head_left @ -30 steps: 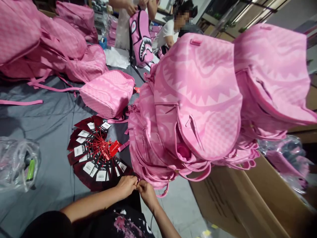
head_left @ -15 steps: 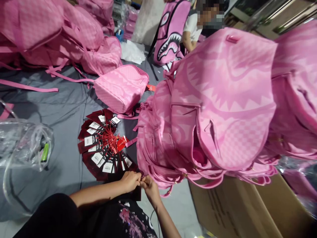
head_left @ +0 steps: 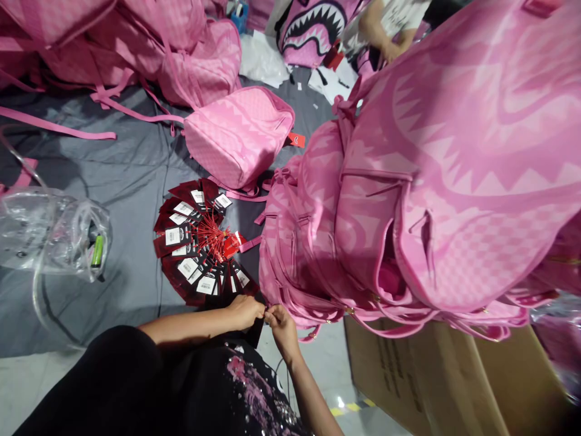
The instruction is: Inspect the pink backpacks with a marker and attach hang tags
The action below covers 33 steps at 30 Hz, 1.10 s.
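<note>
My left hand (head_left: 247, 311) and my right hand (head_left: 282, 326) meet at the fingertips by the table's near edge. Both are closed in a pinch, and the small thing between them is too hidden to name. Just below the fingers hangs a dark, flat piece (head_left: 256, 332), partly covered by my hands. Beyond my left hand, a fan of dark red and black hang tags (head_left: 172, 237) with white barcode labels lies on the grey cloth, their red strings (head_left: 212, 237) gathered at the middle. Pink backpacks (head_left: 372, 224) are stacked right beside my right hand.
A small pink backpack (head_left: 236, 136) lies behind the tags, and more pink bags (head_left: 149, 54) are heaped at the far left. A clear plastic bag (head_left: 68, 233) with a green item sits left. Cardboard boxes (head_left: 408, 375) stand below right. Across the table, a person's arm (head_left: 377, 30) shows.
My view has tipped downward, so the bags and tags sit higher in the picture and more floor shows. Both hands stay pinched together at the same spot by the tags.
</note>
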Tool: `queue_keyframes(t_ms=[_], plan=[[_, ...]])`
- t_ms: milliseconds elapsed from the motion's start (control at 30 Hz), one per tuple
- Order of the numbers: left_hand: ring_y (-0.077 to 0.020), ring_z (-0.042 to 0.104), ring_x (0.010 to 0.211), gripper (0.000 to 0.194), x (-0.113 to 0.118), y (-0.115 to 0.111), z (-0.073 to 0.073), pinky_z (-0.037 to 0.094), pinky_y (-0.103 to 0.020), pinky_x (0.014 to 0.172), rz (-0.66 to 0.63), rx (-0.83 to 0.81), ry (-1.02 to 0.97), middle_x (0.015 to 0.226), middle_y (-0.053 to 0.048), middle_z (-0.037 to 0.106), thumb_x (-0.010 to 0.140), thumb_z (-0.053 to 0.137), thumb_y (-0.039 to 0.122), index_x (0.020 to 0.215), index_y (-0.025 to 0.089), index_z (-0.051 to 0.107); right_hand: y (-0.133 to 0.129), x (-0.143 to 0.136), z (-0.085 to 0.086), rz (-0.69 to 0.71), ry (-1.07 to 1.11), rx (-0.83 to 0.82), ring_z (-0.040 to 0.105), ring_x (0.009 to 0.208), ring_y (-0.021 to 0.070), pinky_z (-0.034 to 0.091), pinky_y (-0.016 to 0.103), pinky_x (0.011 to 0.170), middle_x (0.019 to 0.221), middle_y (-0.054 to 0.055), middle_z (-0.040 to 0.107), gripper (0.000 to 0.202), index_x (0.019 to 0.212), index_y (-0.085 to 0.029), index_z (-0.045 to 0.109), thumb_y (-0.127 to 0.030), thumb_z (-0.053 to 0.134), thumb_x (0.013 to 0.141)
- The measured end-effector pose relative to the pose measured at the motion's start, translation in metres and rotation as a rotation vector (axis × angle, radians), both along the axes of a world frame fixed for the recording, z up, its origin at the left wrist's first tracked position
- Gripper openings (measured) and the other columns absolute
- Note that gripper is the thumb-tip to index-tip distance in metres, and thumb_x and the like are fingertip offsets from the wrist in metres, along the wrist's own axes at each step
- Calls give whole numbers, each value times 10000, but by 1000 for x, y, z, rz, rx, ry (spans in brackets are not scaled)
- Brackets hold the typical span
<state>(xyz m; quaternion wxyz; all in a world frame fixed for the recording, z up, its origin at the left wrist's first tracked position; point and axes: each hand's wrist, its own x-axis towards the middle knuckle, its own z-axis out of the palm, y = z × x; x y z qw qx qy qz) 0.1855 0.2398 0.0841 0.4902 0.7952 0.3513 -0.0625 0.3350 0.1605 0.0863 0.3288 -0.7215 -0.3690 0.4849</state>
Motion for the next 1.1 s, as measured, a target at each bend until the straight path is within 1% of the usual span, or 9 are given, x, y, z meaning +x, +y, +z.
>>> queue_keyframes(t_ms=[133,233,367,533,633,700,867,1000,1100], plan=[[-207,674,860,137,0,3,3,457,-268,725,-7,33,3,917,-36,720,868,584,325,946,235,652,0,-1,2,-13,-17,7,556,652,179,440,295,633,661,19,595,344,732,-202,531,-527,645,728],[-200,681,840,105,1,6,5,445,-254,693,-48,29,1,837,-21,719,874,570,287,903,247,663,0,-2,3,-18,-29,13,549,650,177,439,301,648,663,18,592,336,727,-200,535,-517,644,730],[-226,679,861,144,2,8,5,449,-281,715,-57,53,2,893,-54,720,875,571,311,956,221,650,0,-1,6,-15,-41,15,542,664,173,435,306,675,686,20,596,297,732,-192,549,-479,625,753],[-208,680,865,109,3,10,10,443,-265,710,-78,53,3,869,-33,723,880,554,250,896,229,659,-1,0,7,-15,-49,17,526,645,164,422,293,645,674,14,584,295,735,-188,550,-473,623,762],[-209,676,868,141,3,11,13,446,-266,714,-57,64,16,915,-38,723,883,560,301,969,233,649,-1,0,7,-16,-51,25,525,633,162,416,283,621,659,13,584,320,727,-188,555,-497,628,762],[-200,678,842,140,3,13,13,442,-255,691,-73,51,18,874,-23,726,889,552,312,950,249,662,0,0,7,-15,-48,30,531,626,163,415,281,615,647,11,585,327,720,-189,554,-503,635,760],[-218,675,880,130,2,17,13,435,-268,697,-107,67,-13,923,-45,727,873,572,294,942,218,652,0,-1,7,-23,-41,38,535,630,166,424,285,619,653,10,583,308,734,-192,549,-488,629,768],[-185,676,867,105,1,19,11,423,-243,677,-132,55,-39,892,-13,724,880,559,273,888,235,657,0,-1,8,-24,-41,35,527,628,163,421,288,625,649,10,583,302,721,-190,552,-476,634,769],[-204,669,884,108,2,20,7,435,-265,710,-119,76,-36,941,-41,715,869,566,262,923,215,647,0,-2,8,-32,-46,34,525,628,163,422,288,623,646,12,585,315,718,-189,556,-488,643,762]])
